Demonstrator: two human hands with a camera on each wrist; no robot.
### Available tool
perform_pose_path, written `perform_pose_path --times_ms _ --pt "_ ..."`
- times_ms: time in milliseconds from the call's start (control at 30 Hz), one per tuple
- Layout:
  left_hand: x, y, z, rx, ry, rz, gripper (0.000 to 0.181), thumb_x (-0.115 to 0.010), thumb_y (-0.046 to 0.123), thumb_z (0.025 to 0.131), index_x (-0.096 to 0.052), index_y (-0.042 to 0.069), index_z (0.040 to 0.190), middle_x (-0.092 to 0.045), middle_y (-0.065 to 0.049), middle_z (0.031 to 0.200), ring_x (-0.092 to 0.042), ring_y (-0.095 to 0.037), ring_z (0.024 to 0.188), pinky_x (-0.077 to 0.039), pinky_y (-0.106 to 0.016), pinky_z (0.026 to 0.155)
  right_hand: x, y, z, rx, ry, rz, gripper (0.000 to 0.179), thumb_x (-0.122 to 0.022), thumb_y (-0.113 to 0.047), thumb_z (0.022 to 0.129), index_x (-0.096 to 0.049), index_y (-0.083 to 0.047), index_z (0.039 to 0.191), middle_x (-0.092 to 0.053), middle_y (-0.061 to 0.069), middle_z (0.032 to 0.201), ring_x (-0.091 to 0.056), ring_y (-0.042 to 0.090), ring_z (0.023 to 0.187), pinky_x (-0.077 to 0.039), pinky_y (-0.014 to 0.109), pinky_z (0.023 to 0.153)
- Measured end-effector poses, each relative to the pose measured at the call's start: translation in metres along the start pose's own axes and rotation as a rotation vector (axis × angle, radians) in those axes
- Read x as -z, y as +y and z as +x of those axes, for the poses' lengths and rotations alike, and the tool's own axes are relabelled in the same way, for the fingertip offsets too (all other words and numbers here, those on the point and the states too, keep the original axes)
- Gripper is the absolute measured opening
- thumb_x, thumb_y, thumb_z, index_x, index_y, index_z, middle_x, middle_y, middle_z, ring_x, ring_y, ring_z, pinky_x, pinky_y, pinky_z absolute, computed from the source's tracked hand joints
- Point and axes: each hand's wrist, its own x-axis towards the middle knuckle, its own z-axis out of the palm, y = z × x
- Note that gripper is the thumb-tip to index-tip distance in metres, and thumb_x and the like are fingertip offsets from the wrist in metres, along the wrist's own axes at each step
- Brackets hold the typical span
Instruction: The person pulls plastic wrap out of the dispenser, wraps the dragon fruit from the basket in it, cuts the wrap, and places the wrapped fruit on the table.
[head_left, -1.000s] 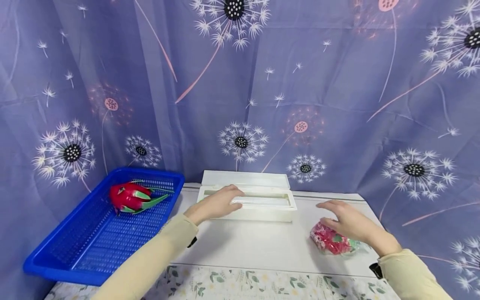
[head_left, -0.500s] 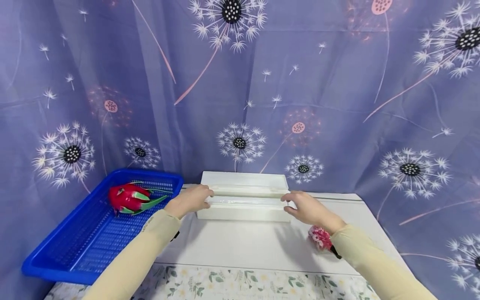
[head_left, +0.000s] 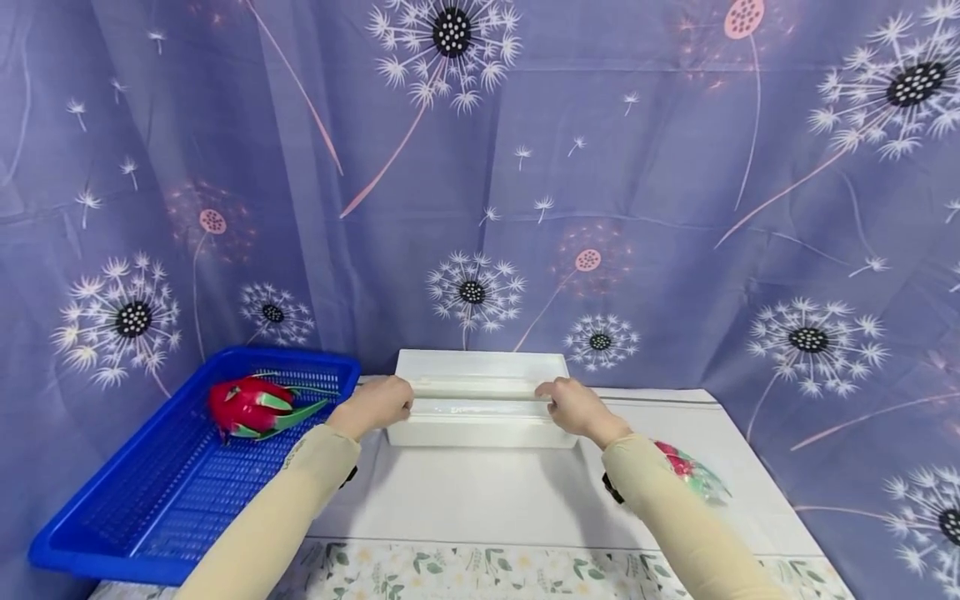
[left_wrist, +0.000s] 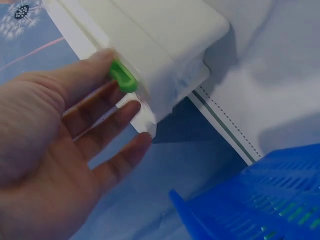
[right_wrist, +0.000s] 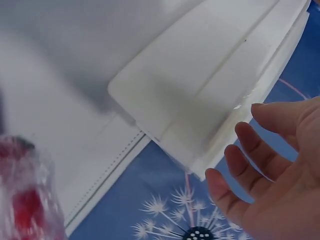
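A long white cling film box (head_left: 480,432) lies on the table near the curtain, its lid (head_left: 480,365) raised. Shiny clear film (head_left: 480,407) shows along its opening, between my hands. My left hand (head_left: 375,405) is at the box's left end; in the left wrist view its thumb and index finger pinch around a small green tab (left_wrist: 123,77), with the other fingers spread below the edge. My right hand (head_left: 577,407) is at the opposite end. The right wrist view shows its fingers (right_wrist: 245,167) loosely bent, thumb and index fingertips apart, right at the box's edge.
A blue plastic basket (head_left: 180,492) on the left holds a red dragon fruit (head_left: 251,406) with green leaf tips. On the right, partly behind my sleeve, lies a red and green item in clear wrap (head_left: 690,469). A patterned curtain (head_left: 637,167) stands behind the box.
My right hand has moved left from over the wrapped item to the box's right end. My left hand has shifted left to its left end, and the fingers of both hands have drawn in.
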Motion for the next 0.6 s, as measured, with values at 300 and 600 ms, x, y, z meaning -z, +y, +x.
perform_pose_path --times_ms 300,600 --pt "-0.008 0.003 0.010 0.016 0.056 0.166 0.040 -0.060 0.002 0.091 -0.043 0.016 0.058 -0.038 0.005 0.058 -0.035 -0.012 0.054 -0.034 -0.028 0.050 -0.015 0.010 0.006 -0.007 0.019 -0.017 0.010 -0.068 -0.006 0.090 -0.069 -0.014 0.097 -0.066 0.002 0.088 -0.062 0.021 0.078 -0.051 0.042 0.068" --pt "-0.014 -0.004 0.011 0.062 0.037 0.187 0.014 -0.054 0.000 0.096 -0.065 0.003 0.102 -0.065 -0.014 0.106 -0.061 -0.032 0.102 -0.050 -0.046 0.086 -0.025 0.016 0.007 -0.030 0.117 0.050 0.006 -0.061 -0.005 0.092 -0.060 -0.010 0.089 -0.052 0.001 0.082 -0.051 0.018 0.074 -0.048 0.039 0.068"
